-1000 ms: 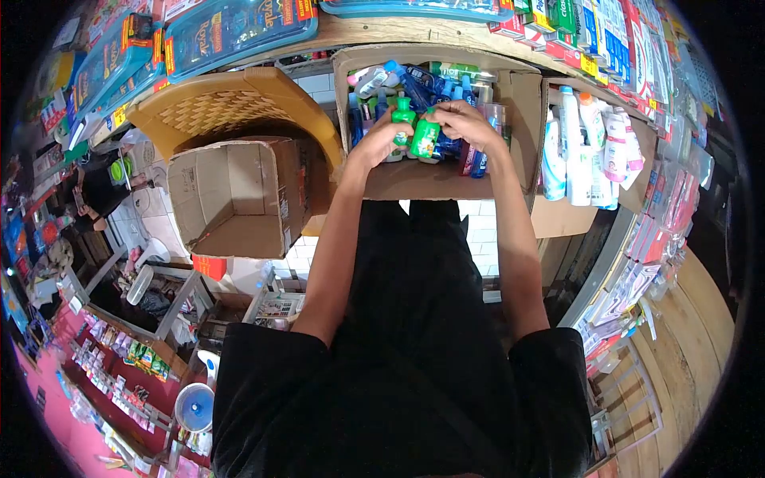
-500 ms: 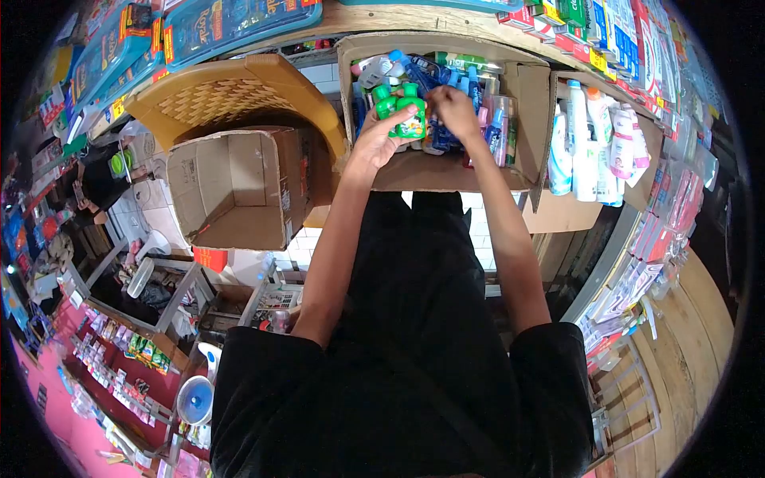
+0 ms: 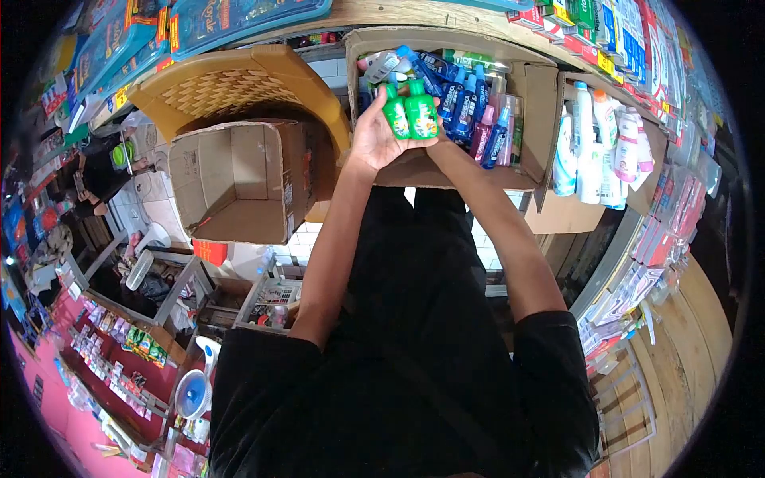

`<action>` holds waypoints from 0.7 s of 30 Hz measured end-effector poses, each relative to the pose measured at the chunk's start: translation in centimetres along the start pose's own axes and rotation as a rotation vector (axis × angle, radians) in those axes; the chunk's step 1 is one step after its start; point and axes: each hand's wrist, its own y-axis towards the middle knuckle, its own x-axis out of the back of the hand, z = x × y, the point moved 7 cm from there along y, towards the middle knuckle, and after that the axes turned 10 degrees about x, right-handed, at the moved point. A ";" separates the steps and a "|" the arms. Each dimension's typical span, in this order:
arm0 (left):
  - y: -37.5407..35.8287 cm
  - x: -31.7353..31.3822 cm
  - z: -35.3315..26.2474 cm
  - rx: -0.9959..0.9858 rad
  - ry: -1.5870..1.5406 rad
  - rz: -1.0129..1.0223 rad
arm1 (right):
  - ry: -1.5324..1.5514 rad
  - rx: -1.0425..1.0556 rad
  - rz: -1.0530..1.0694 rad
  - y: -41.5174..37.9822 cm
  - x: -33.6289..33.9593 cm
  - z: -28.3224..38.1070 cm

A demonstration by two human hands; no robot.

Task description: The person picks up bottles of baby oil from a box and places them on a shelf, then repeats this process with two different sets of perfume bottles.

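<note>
Head view: see two green bottles side by side in the left hand, caps pointing far, over the near left part of the middle carton. Find the left grip closed around the pair, palm and fingers toward the near end. Cannot tell the right grip: find the right hand mostly hidden just beside the right-hand green bottle. To handle well, support both bases evenly, press lightly so neither slips, and stay clear of the packed bottles.

Count two green bottles, one pink bottle, at least four blue bottles, some overlapping. Count three cartons, including the left carton and the right carton, plus one yellow chair far left.
</note>
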 end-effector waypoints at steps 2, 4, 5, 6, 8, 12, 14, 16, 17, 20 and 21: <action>-0.1 -0.1 0.0 -0.010 0.023 -0.031 | -0.214 0.028 0.086 0.2 0.4 1.3; -0.2 -0.2 0.0 0.015 -0.009 0.003 | -0.279 0.034 0.131 0.2 0.3 1.4; -0.2 -0.1 -0.1 0.014 -0.002 -0.007 | -0.306 0.038 0.146 0.1 0.3 1.4; -0.2 -0.1 -0.1 0.013 0.005 -0.018 | -0.323 0.048 0.161 0.0 0.3 1.5; -0.3 -0.1 -0.1 0.008 0.014 -0.031 | -0.328 0.056 0.186 -0.2 0.2 1.8; 0.0 0.0 -0.4 0.001 0.011 -0.017 | -0.316 0.066 0.214 -0.7 0.5 2.0; 0.1 -0.1 -0.4 0.001 -0.007 -0.013 | -0.315 0.070 0.222 -0.9 0.7 2.0; 0.1 -0.3 -0.4 -0.004 -0.032 -0.018 | -0.347 0.078 0.240 -1.1 0.6 2.1; 0.2 -0.4 -0.5 -0.010 -0.010 -0.027 | -0.365 0.081 0.252 -1.2 0.7 2.1; 0.1 -0.2 -0.8 -0.029 0.044 -0.059 | -0.402 0.103 0.289 -1.3 0.3 2.3; 0.1 -0.3 -0.9 -0.033 0.057 -0.064 | -0.410 0.105 0.299 -1.4 0.2 2.3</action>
